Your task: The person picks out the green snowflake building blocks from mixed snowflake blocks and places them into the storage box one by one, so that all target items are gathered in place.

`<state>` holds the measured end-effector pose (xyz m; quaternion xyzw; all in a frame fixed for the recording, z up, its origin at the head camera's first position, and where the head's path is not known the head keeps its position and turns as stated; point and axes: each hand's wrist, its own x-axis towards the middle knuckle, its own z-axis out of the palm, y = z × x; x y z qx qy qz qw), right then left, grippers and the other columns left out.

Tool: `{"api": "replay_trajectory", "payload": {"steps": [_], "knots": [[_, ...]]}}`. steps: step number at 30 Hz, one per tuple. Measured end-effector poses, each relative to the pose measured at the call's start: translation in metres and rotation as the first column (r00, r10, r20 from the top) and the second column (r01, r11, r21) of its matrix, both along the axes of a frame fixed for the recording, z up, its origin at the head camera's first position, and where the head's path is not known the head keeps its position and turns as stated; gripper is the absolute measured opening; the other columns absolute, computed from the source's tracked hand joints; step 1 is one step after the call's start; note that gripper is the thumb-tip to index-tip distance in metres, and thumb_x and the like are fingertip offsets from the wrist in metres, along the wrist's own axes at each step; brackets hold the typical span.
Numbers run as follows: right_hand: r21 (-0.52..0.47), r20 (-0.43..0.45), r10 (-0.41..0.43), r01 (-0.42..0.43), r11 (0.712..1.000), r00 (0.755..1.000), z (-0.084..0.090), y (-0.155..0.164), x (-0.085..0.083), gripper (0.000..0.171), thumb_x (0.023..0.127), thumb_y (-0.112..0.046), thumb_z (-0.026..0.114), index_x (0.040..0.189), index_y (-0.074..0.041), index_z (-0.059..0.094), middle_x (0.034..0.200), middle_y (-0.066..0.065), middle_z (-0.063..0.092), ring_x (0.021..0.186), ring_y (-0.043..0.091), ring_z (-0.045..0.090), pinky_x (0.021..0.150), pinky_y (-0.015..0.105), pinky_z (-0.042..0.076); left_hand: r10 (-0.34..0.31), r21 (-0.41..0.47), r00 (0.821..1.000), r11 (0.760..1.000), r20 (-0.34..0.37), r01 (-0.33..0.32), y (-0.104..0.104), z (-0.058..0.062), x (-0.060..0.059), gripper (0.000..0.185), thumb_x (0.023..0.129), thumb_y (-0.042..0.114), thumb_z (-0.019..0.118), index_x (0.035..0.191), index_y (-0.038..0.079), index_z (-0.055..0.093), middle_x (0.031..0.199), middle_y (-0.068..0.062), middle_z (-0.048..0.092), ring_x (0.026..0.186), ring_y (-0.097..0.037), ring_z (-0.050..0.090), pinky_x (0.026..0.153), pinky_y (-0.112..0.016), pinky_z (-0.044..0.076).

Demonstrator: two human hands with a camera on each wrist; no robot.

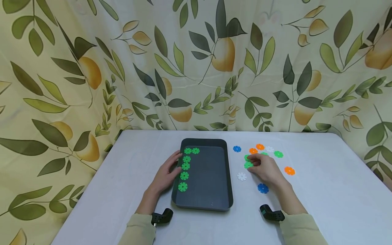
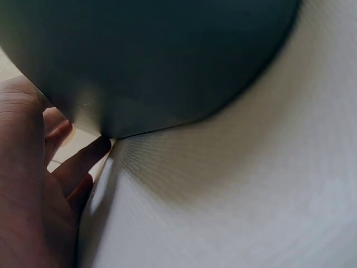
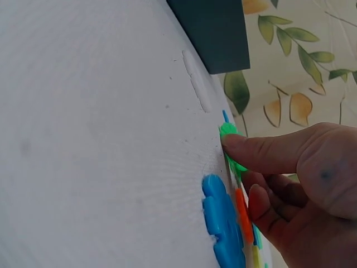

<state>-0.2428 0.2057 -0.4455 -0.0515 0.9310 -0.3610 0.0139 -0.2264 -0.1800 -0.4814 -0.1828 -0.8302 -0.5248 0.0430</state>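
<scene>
A dark grey tray (image 1: 203, 200) lies on the table. Along its left side runs a column of green notched plastic discs (image 1: 184, 176), with one more beside the top one. My left hand (image 1: 165, 173) rests against the tray's left edge, its fingers and thumb touching the rim. To the right of the tray, my right hand (image 1: 266, 169) pinches a green notched disc (image 1: 248, 165) between thumb and fingers, low over the table. In the right wrist view, the thumb lies on that green disc (image 3: 228, 129). Another green disc (image 1: 246, 157) is just beyond it, partly hidden by the fingers.
Around the right hand lie blue discs (image 1: 263, 188), white discs (image 1: 242, 176), orange discs (image 1: 289, 170) and a green disc (image 1: 278, 154). A white cloth (image 1: 337, 190) covers the table. Behind it hangs a leaf-and-fruit curtain (image 1: 196, 68).
</scene>
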Motion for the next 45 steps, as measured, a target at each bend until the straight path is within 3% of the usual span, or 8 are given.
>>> {"api": "replay_trajectory", "payload": {"steps": [19, 28, 36, 45], "knots": [[-0.015, -0.006, 0.045, -0.045, 0.999, 0.999, -0.003, 0.003, -0.001, 0.028, 0.090, 0.000, 0.071, 0.118, -0.003, 0.071, 0.106, 0.011, 0.066, 0.092, 0.027, 0.056, 0.084, 0.040, 0.053, 0.003, -0.002, 1.000, 1.000, 0.000, -0.003, 0.001, 0.001, 0.000, 0.052, 0.098, 0.006, 0.059, 0.149, 0.003, 0.048, 0.162, -0.007, 0.033, 0.146, -0.027, 0.034, 0.118, -0.048, 0.029], [-0.017, 0.002, 0.072, -0.072, 0.997, 0.997, 0.000, 0.005, -0.001, 0.027, 0.094, -0.004, 0.068, 0.121, -0.004, 0.072, 0.117, 0.015, 0.068, 0.096, 0.027, 0.059, 0.090, 0.044, 0.054, 0.010, -0.004, 1.000, 1.000, 0.012, -0.009, 0.000, 0.001, 0.000, 0.052, 0.099, 0.008, 0.059, 0.149, 0.005, 0.048, 0.162, -0.004, 0.033, 0.146, -0.025, 0.034, 0.118, -0.046, 0.029], [-0.152, 0.062, 0.087, -0.077, 0.985, 0.994, 0.005, 0.008, 0.000, 0.029, 0.096, -0.007, 0.066, 0.124, 0.000, 0.068, 0.119, 0.017, 0.067, 0.091, 0.026, 0.061, 0.075, 0.027, 0.055, 0.016, -0.011, 1.000, 1.000, 0.013, -0.016, 0.000, 0.000, 0.000, 0.052, 0.099, 0.008, 0.060, 0.150, 0.006, 0.048, 0.162, -0.003, 0.033, 0.146, -0.025, 0.035, 0.118, -0.047, 0.029], [-0.245, 0.065, 0.099, -0.080, 0.966, 0.993, 0.012, 0.008, -0.001, 0.032, 0.097, -0.011, 0.066, 0.127, 0.002, 0.066, 0.121, 0.020, 0.065, 0.094, 0.027, 0.067, 0.081, 0.024, 0.056, 0.010, -0.004, 1.000, 1.000, 0.004, -0.010, 0.001, -0.003, -0.001, 0.052, 0.099, 0.009, 0.059, 0.149, 0.005, 0.048, 0.162, -0.005, 0.033, 0.146, -0.027, 0.034, 0.118, -0.048, 0.029]]}}
